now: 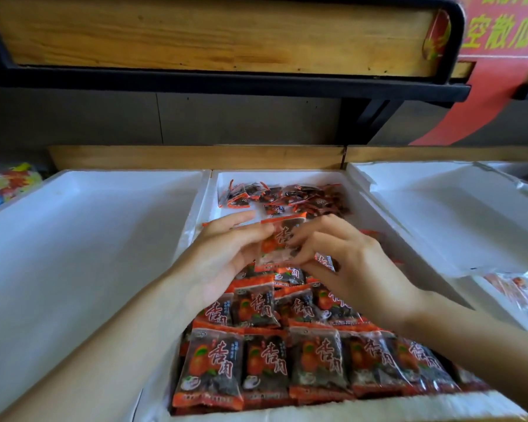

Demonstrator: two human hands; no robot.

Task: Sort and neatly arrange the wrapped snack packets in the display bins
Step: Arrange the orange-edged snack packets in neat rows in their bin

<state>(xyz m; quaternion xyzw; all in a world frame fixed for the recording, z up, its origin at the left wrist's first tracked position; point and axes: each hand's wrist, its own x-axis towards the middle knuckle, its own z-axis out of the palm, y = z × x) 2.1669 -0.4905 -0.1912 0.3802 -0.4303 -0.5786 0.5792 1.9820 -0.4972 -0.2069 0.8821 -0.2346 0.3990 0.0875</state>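
Beneath a wooden shelf, over the middle bin, one packet is pinched between left hand and right hand, presumably to be squared before being added to the rows at its near end; a heap awaits sorting at its far end.

held packet partly behind right hand

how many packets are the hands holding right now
2: one packet pinched between left hand and right hand; a second packet tucked under the right hand. Others may be hidden.
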